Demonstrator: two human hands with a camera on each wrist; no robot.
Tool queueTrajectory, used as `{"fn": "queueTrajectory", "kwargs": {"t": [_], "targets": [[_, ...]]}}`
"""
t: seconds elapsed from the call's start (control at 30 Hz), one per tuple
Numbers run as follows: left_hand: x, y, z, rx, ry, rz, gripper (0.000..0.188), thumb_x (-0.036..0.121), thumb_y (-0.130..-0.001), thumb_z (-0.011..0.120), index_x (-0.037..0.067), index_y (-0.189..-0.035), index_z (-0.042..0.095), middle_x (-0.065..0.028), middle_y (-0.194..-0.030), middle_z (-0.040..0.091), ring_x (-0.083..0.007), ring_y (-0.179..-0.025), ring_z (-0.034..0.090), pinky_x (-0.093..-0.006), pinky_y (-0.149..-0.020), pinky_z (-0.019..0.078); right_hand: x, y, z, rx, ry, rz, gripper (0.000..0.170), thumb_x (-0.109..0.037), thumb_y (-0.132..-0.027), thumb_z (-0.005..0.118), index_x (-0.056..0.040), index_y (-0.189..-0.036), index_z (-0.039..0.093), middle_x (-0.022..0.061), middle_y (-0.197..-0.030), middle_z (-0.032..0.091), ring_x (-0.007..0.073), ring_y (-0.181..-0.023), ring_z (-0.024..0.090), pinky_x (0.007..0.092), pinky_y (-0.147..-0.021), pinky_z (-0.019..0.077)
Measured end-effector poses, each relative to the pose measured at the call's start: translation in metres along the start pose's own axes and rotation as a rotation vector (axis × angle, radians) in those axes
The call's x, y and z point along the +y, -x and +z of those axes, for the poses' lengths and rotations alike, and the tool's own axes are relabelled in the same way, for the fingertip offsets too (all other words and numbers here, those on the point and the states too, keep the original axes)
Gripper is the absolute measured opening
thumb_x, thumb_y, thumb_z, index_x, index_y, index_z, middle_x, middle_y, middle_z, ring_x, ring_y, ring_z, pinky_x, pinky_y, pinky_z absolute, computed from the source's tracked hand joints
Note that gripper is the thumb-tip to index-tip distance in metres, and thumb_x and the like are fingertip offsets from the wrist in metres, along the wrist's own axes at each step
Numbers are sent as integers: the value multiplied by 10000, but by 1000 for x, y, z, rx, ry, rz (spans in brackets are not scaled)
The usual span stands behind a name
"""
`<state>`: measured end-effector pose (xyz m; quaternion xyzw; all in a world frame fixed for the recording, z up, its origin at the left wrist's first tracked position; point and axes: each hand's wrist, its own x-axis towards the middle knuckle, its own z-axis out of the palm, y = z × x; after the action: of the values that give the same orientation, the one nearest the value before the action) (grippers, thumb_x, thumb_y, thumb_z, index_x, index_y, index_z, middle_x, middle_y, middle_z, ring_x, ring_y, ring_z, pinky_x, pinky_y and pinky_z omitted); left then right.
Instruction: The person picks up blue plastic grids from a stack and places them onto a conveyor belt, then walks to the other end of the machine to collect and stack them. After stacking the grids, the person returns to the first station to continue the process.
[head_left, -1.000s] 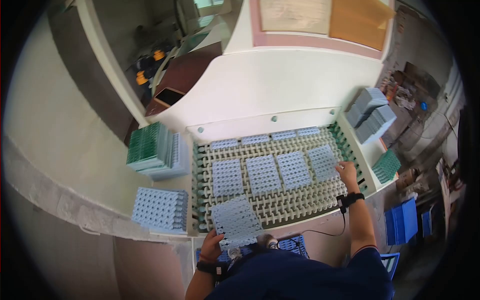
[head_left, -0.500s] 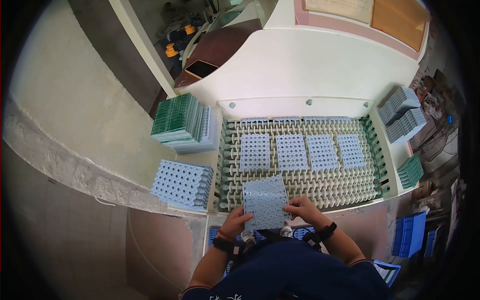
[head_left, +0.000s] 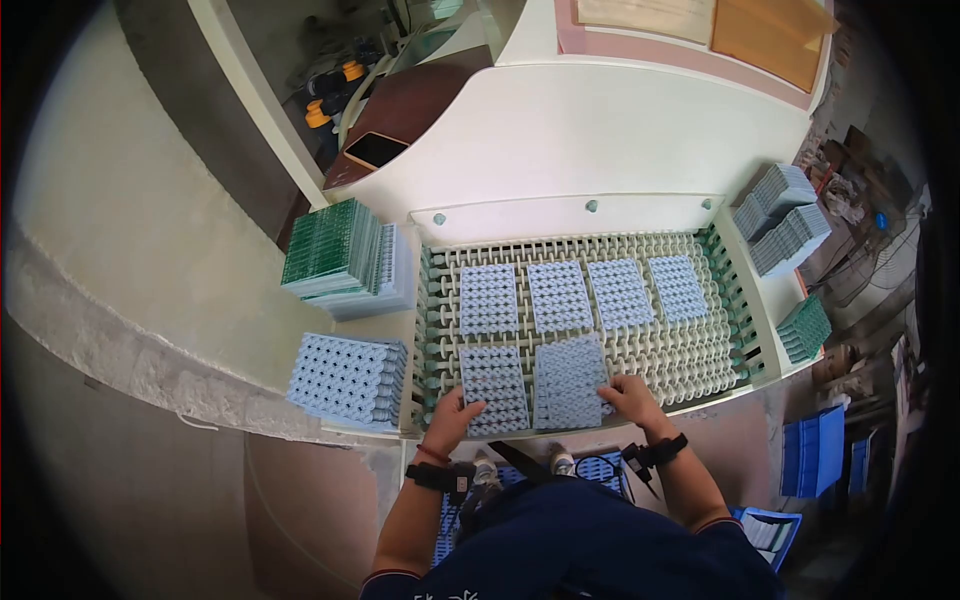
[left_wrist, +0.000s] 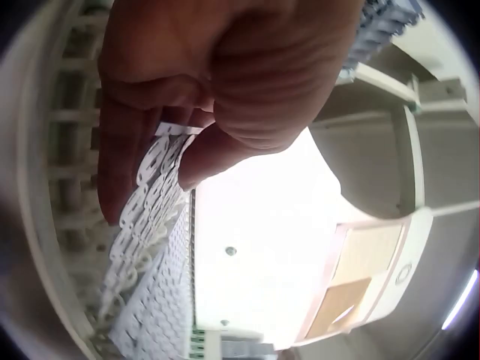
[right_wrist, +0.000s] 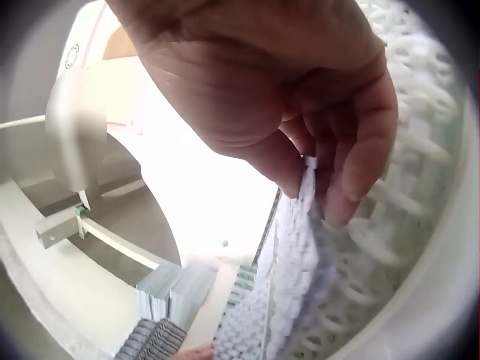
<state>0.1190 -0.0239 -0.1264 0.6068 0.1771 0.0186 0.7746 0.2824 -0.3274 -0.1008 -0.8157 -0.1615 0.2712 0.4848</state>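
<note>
Two pale blue perforated sheets lie side by side at the near edge of a roller bed. The left hand pinches the near left sheet at its left edge; in the left wrist view, thumb and fingers of the left hand hold the edge of that sheet. At the right edge of the other sheet is the right hand. The right wrist view has the right hand pinching the edge of this sheet between thumb and fingers.
Four more sheets form a row farther back on the rollers. Green and pale blue stacks stand at left, grey-blue stacks and a green one at right. A white panel rises behind.
Both hands came together at one sheet above the near edge; now they are apart, with two sheets between them low on the rollers. The row of four sits farther back, and the rearmost sheets have gone from view.
</note>
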Motion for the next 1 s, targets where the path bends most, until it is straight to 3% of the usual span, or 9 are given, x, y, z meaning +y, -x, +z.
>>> {"fn": "queueTrajectory", "kwargs": {"t": [0.17,0.23,0.33,0.47,0.63,0.7,0.77,0.83,1.0], "targets": [[22,7,11,264,-675,132,579,195,-792,670,-66,-1245,420,-188,-1138,559,-252,-1000,567,-350,-855,456,2,8,-55,60,-28,115,287,-178,-830,611,92,-737,585,82,-610,557,155,-501,577,278,-411,485],[32,13,24,396,-1260,409,603,260,-758,694,-35,-1229,461,-232,-1214,495,-351,-1123,475,-404,-952,381,12,14,-83,98,-22,156,276,-195,-828,620,76,-778,607,56,-620,550,132,-494,560,256,-415,495],[29,12,26,161,-1279,446,583,328,-750,687,12,-1206,510,-228,-1279,445,-403,-1204,373,-471,-999,304,21,22,-117,184,-28,209,270,-195,-807,635,75,-800,624,50,-619,559,127,-474,552,246,-402,479],[21,14,31,93,-1386,397,556,392,-766,664,60,-1195,541,-187,-1313,439,-391,-1228,367,-544,-989,267,30,36,-159,401,-21,223,239,-158,-776,644,77,-820,649,67,-613,581,123,-460,543,241,-394,464],[21,9,30,73,-1369,388,558,381,-766,669,58,-1201,535,-196,-1326,420,-396,-1235,354,-529,-1002,256,92,41,-206,510,6,260,245,-171,-752,675,48,-860,662,45,-637,587,115,-521,557,252,-460,480],[24,9,32,78,-1372,368,564,365,-761,677,50,-1204,526,-217,-1323,412,-402,-1233,353,-518,-1006,256,113,42,-206,693,422,68,232,-135,-724,691,30,-885,663,74,-656,617,158,-602,592,313,-578,503],[27,9,35,76,-1362,384,565,356,-760,680,44,-1205,522,-227,-1320,410,-406,-1233,351,-511,-1006,261,83,45,-184,721,482,112,273,-130,-710,712,-4,-944,653,135,-811,649,213,-718,619,350,-682,494],[28,10,37,72,-1358,391,567,346,-759,683,38,-1205,518,-237,-1317,409,-410,-1233,350,-504,-1007,266,77,43,-162,780,571,-65,337,-158,-710,724,-36,-1010,633,170,-1006,620,277,-847,614,363,-732,490],[34,13,42,61,-1255,437,551,328,-766,674,26,-1198,515,-233,-1316,410,-413,-1251,333,-482,-1026,266,16,34,-75,558,631,-392,341,-204,-724,712,-64,-1021,621,133,-1080,595,314,-990,568,387,-853,454]]}}
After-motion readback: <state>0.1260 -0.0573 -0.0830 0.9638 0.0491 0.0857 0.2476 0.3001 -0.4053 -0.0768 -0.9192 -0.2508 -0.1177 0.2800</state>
